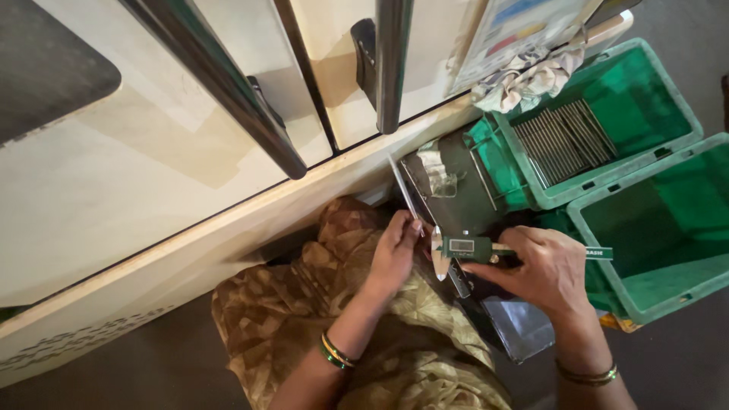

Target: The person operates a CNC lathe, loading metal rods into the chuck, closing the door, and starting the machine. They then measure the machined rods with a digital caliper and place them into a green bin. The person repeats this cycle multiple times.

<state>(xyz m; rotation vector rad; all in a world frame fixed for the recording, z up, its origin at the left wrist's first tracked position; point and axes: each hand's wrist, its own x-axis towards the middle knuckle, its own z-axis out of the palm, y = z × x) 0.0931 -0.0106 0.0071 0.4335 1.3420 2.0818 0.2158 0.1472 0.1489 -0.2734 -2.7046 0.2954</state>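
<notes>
My right hand (548, 269) grips a digital caliper (467, 247) with a green body and steel jaws. My left hand (395, 250) pinches a thin metal rod (404, 190) that slants up and to the left, its lower end near the caliper's jaws. Both hands hover over my lap, which is covered in brown patterned cloth (334, 319). Bangles circle both wrists.
A green crate (683, 114) at the upper right holds several thin metal rods (563, 140). A second green crate (661, 296) stands nearer. A dark metal tray (463, 190) lies between them and me. A cream machine cabinet (152, 152) with dark bar handles fills the left. A crumpled rag (524, 80) rests above the crates.
</notes>
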